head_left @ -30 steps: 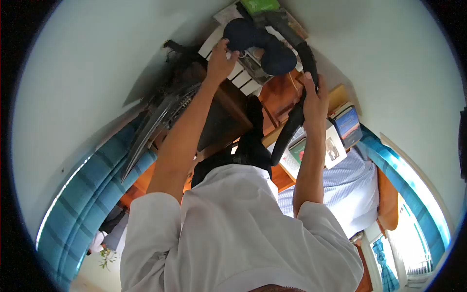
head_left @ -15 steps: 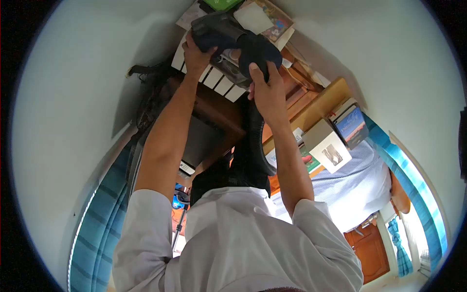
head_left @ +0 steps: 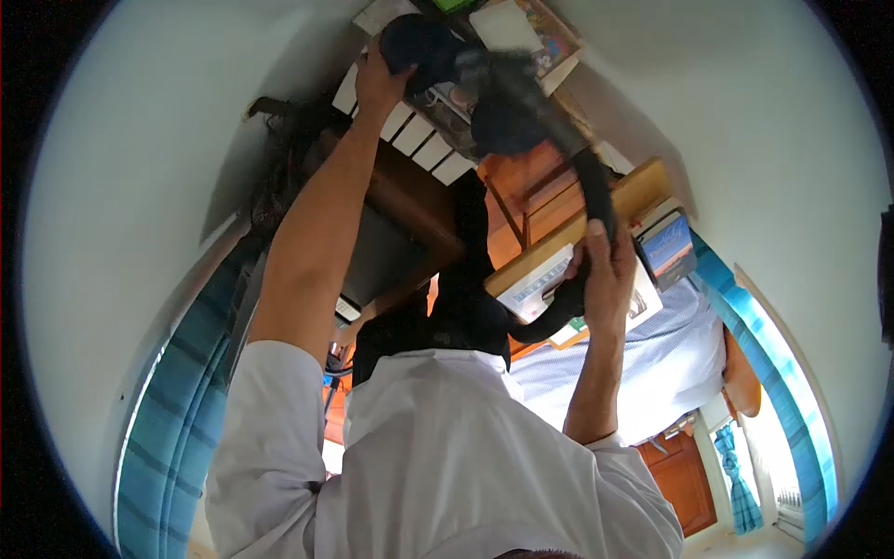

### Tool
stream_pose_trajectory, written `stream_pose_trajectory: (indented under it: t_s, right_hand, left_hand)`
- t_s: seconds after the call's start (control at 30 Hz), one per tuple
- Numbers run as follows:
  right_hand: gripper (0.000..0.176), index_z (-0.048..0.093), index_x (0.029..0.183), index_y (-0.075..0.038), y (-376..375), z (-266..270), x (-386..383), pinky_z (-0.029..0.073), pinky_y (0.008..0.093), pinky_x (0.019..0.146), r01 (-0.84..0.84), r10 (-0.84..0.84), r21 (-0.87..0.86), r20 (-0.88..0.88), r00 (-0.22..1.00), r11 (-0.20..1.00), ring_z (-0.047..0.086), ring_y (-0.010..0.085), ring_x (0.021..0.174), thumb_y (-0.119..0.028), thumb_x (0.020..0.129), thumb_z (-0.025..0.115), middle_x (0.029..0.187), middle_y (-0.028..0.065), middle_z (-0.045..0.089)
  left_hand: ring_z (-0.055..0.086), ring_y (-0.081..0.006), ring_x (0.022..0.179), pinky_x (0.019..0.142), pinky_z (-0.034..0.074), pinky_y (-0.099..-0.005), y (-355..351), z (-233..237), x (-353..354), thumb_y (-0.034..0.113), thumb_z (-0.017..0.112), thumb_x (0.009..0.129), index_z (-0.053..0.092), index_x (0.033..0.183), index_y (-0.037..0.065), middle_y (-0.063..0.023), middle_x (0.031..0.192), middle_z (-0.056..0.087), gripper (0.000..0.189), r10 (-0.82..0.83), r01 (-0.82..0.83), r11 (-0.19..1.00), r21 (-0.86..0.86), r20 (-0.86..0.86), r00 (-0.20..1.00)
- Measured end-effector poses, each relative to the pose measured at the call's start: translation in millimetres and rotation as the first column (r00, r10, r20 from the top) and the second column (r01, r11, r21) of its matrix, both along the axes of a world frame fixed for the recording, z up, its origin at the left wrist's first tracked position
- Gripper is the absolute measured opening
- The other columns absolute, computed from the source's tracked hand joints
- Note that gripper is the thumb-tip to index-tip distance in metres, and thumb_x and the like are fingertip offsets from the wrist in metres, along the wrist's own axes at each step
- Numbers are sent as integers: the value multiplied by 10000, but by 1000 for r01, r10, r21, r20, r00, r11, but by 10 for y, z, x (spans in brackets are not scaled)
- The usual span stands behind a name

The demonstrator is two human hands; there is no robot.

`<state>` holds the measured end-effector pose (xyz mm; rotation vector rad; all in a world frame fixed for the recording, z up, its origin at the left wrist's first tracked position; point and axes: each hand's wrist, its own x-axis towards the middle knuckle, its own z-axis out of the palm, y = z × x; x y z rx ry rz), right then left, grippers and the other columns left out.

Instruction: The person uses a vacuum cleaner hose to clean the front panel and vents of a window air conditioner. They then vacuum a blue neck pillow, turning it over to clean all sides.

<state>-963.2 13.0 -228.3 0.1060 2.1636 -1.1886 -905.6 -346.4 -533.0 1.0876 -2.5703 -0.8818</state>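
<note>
A dark blue and black device [head_left: 424,51] with rounded ends is held up at the top of the view. It looks like a small vacuum cleaner, but its exact kind does not show. My left hand [head_left: 377,88] grips its left rounded end, thumb underneath. From its right side a black flexible hose [head_left: 593,177] curves down towards my waist, partly smeared by motion. My right hand [head_left: 607,265] is wrapped round this hose, in front of the wooden shelf. Where the hose ends cannot be made out against my black trousers.
A dark brown wooden desk [head_left: 419,200] stands at left centre, near a row of white slats [head_left: 433,149]. Books, including a blue one [head_left: 669,250], are on a wooden shelf [head_left: 643,189] at right. Beyond it lies a bed [head_left: 689,345]; blue curtains [head_left: 177,410] hang left.
My right hand has left the device's right rounded part and moved down and right onto the hose. The hose has swung out to the right. My left hand still holds the left end.
</note>
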Motion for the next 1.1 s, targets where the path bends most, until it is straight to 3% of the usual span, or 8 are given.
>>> stream_pose_trajectory:
  t_s: [0.17, 0.33, 0.6, 0.77, 0.87, 1.0, 1.07, 1.1]
  right_hand:
    - [425, 603, 1131, -11, -368, -47, -237, 467, 278, 523, 51, -56, -98, -54, 997, 994, 570, 104, 560, -430, 1062, 582, 657, 16, 549]
    - [438, 616, 1254, 32, -653, -796, -407, 488, 328, 590, -159, 159, -12, -38, 987, 987, 600, 141, 593, -356, 1051, 615, 743, 74, 627]
    - [441, 614, 1285, -24, 202, -154, -265, 419, 259, 536, -161, 143, 134, 133, 981, 978, 526, 76, 602, -394, 1046, 620, 708, -4, 533]
    - [299, 629, 1139, -43, 416, 277, -172, 401, 235, 520, 40, -38, 174, -15, 999, 984, 486, 60, 557, -329, 1051, 623, 666, -25, 498]
    - [298, 611, 1100, -52, 421, 213, -219, 413, 240, 517, 105, -101, 155, -33, 994, 982, 500, 62, 561, -347, 1059, 609, 657, -18, 506]
    - [379, 631, 1213, -25, -5, 29, -359, 448, 266, 544, 67, -67, 82, -7, 998, 994, 534, 76, 600, -368, 1054, 611, 706, -2, 551]
    - [456, 641, 1247, 8, -278, -245, -458, 514, 346, 654, -77, 84, 62, -112, 990, 995, 612, 159, 696, -400, 1043, 616, 773, 62, 628]
    - [491, 643, 1257, 22, -403, -432, -503, 539, 388, 728, -166, 174, 54, -208, 963, 985, 649, 207, 758, -415, 1035, 621, 814, 99, 665]
  left_hand:
    - [618, -527, 1166, 968, 552, -566, -35, -107, -4, 383, 893, 805, 322, 1552, 141, -371, 1362, 479, 971, -47, 48, 998, 37, -26, 999]
    - [591, -511, 1220, 990, 540, -573, -131, -90, 29, 354, 873, 833, 323, 1572, 175, -355, 1397, 480, 939, -74, 75, 992, 106, -12, 997]
    - [549, -422, 1331, 1105, 476, -540, -293, -108, -6, 364, 851, 861, 392, 1556, 142, -242, 1433, 561, 862, -220, 221, 975, -28, 17, 975]
    - [547, -481, 1281, 1067, 478, -562, -329, -165, -28, 325, 898, 807, 338, 1557, 45, -321, 1377, 537, 977, 44, -49, 983, 175, 28, 999]
    - [523, -465, 1281, 1078, 455, -514, 207, 300, -79, 334, 894, 813, 284, 1549, -35, -342, 1404, 485, 1024, 287, -287, 958, -13, 39, 957]
    - [503, -425, 1274, 1058, 441, -494, 915, 332, -170, 305, 838, 878, 240, 1543, -46, -342, 1401, 444, 961, 554, -554, 832, 30, 28, 832]
    - [494, -390, 1276, 1038, 432, -547, 1121, 232, -198, 239, 755, 952, 206, 1552, 3, -295, 1423, 413, 847, 677, -283, 452, 846, -119, 727]
    - [494, -390, 1276, 1038, 432, -547, 1221, 296, -289, 239, 755, 952, 206, 1552, 3, -295, 1423, 413, 847, 679, -288, 448, 846, -112, 726]
